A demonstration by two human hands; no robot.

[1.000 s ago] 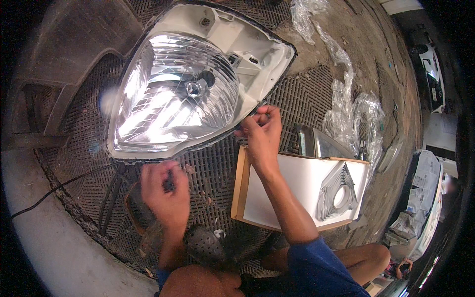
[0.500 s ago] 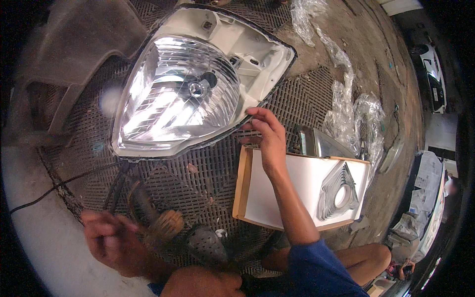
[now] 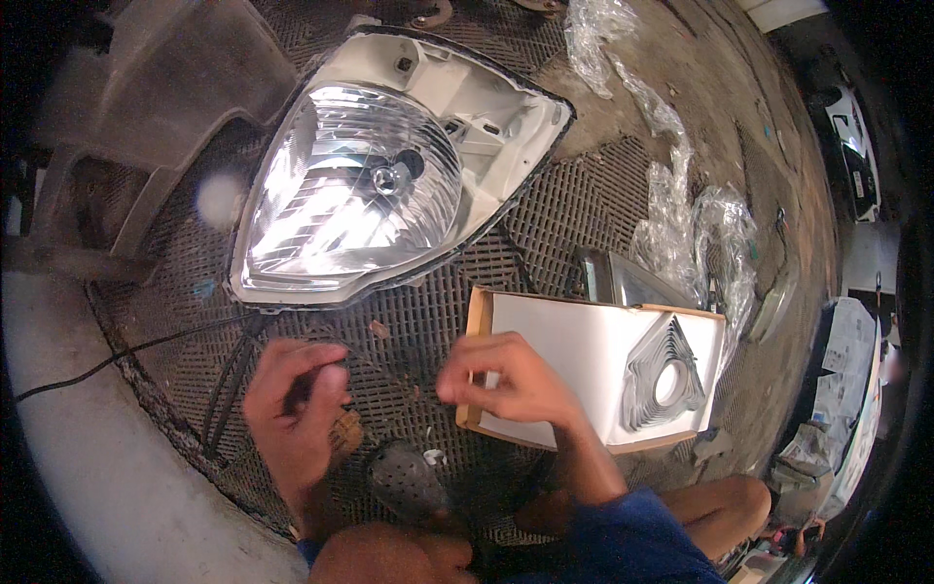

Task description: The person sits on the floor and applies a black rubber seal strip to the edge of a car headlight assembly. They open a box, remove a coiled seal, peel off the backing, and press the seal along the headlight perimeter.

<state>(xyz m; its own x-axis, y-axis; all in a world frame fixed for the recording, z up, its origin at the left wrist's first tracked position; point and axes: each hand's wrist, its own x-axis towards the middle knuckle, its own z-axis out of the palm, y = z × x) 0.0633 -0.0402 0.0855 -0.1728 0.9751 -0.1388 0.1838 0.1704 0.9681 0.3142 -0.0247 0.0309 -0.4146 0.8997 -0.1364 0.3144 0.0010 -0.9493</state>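
Observation:
My left hand (image 3: 297, 414) is raised at the lower left, its fingers curled toward the thumb. To its right my right hand (image 3: 516, 380) hovers by the left edge of a shallow cardboard box (image 3: 564, 350), thumb and fingers drawn together. Whether either hand pinches something small I cannot make out. A coil of grey strip (image 3: 637, 399) around a white ring core lies on the box's white surface. Beyond both hands rests a headlight housing (image 3: 520, 161) without its lens, its shiny ribbed reflector (image 3: 336, 209) facing up. Neither hand touches it.
A grooved mat (image 3: 584, 209) covers the floor. Crumpled clear plastic wrap (image 3: 671, 200) lies right of the housing, a grey moulded panel (image 3: 185, 88) left. A black cable (image 3: 126, 354) runs at the left. My perforated dark clog (image 3: 404, 477) stands below the hands.
My right hand has left the headlight housing's lower right edge and come down toward me, its fingers curling in. My left hand has moved up and right, closer to the right hand.

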